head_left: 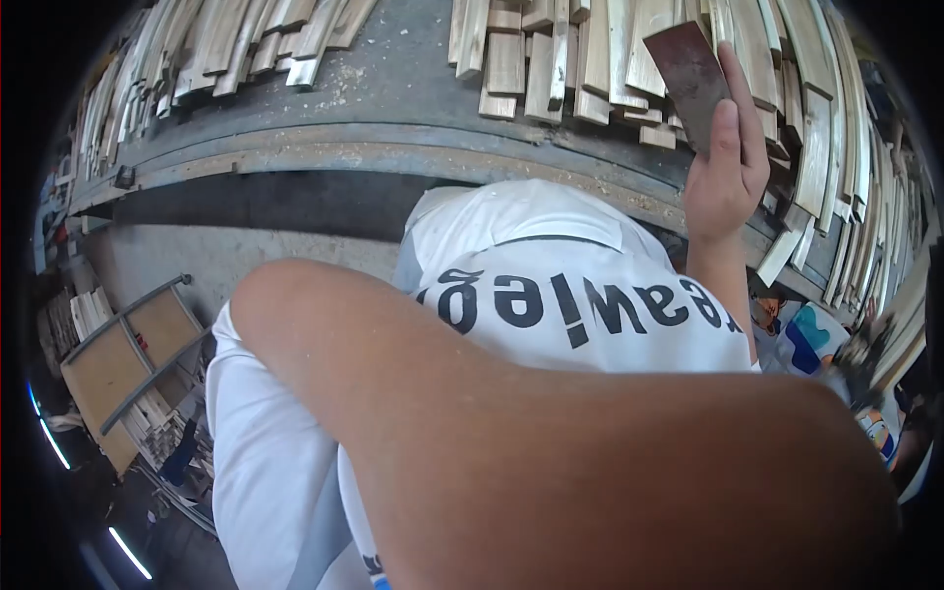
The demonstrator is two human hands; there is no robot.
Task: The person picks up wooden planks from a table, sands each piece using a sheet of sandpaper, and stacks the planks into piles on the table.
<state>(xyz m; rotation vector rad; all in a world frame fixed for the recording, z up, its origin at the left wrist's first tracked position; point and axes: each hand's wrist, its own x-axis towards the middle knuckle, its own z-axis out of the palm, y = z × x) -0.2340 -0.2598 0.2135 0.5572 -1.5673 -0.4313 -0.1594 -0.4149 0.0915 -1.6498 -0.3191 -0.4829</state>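
Observation:
My right hand [726, 187] is raised at the upper right, in front of the wood stacks. It grips a flat, dark reddish-brown rectangular piece [688, 84] by its lower end, the thumb against its near face. One finger stretches up along the piece's right edge. What the piece is made of I cannot tell. A bare arm [551, 433], my left by its sleeve side, crosses close in front of the camera from left to right. The left hand itself lies outside the picture. Below the right hand shows my white shirt [590, 305] with dark lettering.
Many wooden strips [590, 59] lie in rows on a grey worktable [393, 98], with another group of strips [216, 49] at the upper left. Sawdust is scattered along the table's front edge. A metal-framed board [133, 344] stands at the left, beside more wood pieces.

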